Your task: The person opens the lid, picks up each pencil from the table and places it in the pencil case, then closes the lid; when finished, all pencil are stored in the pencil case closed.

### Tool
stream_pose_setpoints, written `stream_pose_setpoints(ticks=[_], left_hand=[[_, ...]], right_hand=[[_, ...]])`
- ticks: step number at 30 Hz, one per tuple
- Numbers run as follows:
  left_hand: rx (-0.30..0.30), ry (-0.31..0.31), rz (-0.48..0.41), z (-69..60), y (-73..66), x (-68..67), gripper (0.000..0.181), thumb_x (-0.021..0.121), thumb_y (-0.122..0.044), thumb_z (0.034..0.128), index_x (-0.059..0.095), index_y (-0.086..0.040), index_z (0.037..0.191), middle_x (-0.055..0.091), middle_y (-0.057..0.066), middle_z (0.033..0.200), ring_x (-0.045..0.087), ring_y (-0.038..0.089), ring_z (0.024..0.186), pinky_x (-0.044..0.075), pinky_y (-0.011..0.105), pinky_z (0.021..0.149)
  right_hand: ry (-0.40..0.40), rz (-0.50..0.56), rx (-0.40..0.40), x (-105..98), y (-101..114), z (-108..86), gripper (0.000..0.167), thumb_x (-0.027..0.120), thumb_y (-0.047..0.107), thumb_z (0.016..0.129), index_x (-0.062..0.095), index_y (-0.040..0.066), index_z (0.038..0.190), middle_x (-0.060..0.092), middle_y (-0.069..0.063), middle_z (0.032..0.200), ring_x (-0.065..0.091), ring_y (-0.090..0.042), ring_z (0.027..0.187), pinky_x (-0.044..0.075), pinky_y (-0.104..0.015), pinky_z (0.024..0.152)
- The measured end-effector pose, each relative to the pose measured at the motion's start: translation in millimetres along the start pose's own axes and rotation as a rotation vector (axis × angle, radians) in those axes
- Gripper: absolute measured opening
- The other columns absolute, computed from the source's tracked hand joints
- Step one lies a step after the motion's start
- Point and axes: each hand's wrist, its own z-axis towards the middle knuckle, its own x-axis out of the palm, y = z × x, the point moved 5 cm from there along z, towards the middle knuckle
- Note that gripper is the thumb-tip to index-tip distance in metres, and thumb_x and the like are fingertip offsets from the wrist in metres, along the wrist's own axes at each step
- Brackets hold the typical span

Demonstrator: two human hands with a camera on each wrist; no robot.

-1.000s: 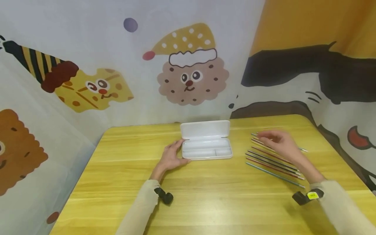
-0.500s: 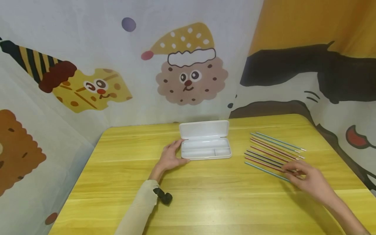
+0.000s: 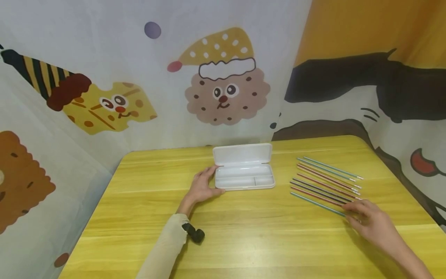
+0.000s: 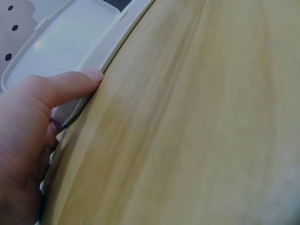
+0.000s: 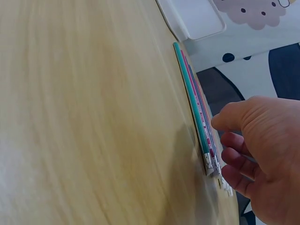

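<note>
A white pencil case lies with its lid up at the middle back of the table. Its left end is held by my left hand; in the left wrist view the thumb presses the front edge, with the other fingers partly hidden behind the end. Several pencils lie side by side at a slant to the right of the case. Over their near eraser ends hovers my right hand, its fingers loosely bent. Nearest to it is the green pencil; I see nothing in its grip.
The wooden table reaches back to a cartoon-printed wall cloth. One long compartment and two smaller ones divide the inside of the case. A black wrist camera sits on the left sleeve.
My right hand has come from the far pencils toward me, down to the near eraser ends, then shifted slightly right. My left hand stays on the pencil case.
</note>
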Motion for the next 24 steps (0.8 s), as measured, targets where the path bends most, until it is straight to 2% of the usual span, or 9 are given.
stream_pose_setpoints(ticks=[5, 16, 24], left_hand=[[0.009, -0.003, -0.002, 0.6, 0.9, 0.3, 0.090, 0.087, -0.037, 0.0729, 0.045, -0.025, 0.151, 0.041, 0.011, 0.154, 0.030, 0.048, 0.139, 0.023, 0.065, 0.112], [-0.006, 0.000, -0.003, 1.5, 0.7, 1.8, 0.090, 0.088, -0.037, 0.0726, 0.044, -0.027, 0.151, 0.040, 0.010, 0.155, 0.029, 0.050, 0.138, 0.026, 0.068, 0.109], [-0.014, -0.011, -0.026, 0.9, 2.2, 1.0, 0.090, 0.088, -0.036, 0.0716, 0.046, -0.027, 0.150, 0.040, 0.009, 0.155, 0.028, 0.050, 0.138, 0.027, 0.069, 0.107]], right_hand=[[0.008, -0.036, -0.010, 1.1, -2.7, -1.9, 0.049, 0.086, -0.013, 0.054, 0.073, 0.009, 0.095, 0.063, -0.002, 0.096, 0.051, 0.005, 0.089, 0.040, -0.003, 0.073], [0.050, -0.059, 0.027, 7.4, -9.2, -7.7, 0.045, 0.087, -0.010, 0.058, 0.074, 0.008, 0.097, 0.064, -0.002, 0.092, 0.054, -0.003, 0.078, 0.041, -0.009, 0.062], [0.060, -0.048, -0.006, 9.2, -7.2, -5.3, 0.045, 0.086, -0.011, 0.059, 0.074, 0.008, 0.098, 0.062, 0.002, 0.089, 0.050, -0.001, 0.073, 0.041, -0.016, 0.055]])
